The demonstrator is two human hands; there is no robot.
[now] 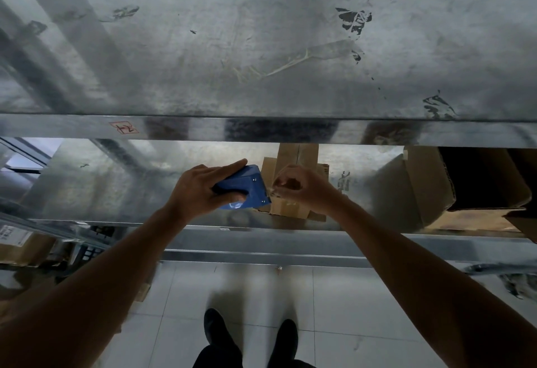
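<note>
A small pale label (123, 127) on the grey metal shelf edge (72, 129) carried red handwritten characters, not readable. The left hand (197, 190) gripped a blue angular plastic tape dispenser (247, 186), with the index finger straight on top, just beside a small brown cardboard box (290, 208) on the lower shelf. The right hand (305, 187) had its fingers curled, pinching a clear tape end (273, 192).

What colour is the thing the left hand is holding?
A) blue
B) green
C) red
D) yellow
A: the left hand grips a blue tool in front of the cardboard box on the metal shelf, while the right hand seems to pinch a thin clear strip at its edge.
</note>
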